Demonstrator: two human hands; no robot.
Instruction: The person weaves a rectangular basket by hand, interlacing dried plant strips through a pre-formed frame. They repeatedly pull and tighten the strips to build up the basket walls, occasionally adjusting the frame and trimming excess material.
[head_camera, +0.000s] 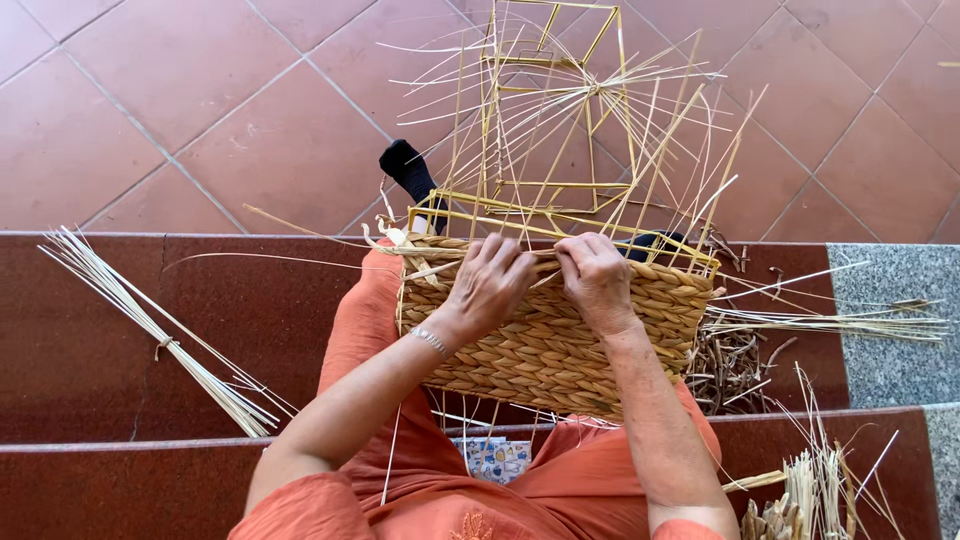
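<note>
A half-woven straw basket (545, 345) rests on my lap, built around a yellow wire frame (545, 120) with many thin loose stakes sticking upward. My left hand (490, 280) presses on the top woven row, fingers curled over the braid, a silver bracelet on the wrist. My right hand (597, 275) sits right beside it on the same top edge, pinching the braided strand. Both hands touch each other at the fingertips.
A tied bundle of pale straw stalks (160, 335) lies on the red stone step at left. More straw and dark trimmings (735, 365) are piled at right, with dried stalks (815, 490) at the lower right. Red floor tiles (200, 110) lie below the step.
</note>
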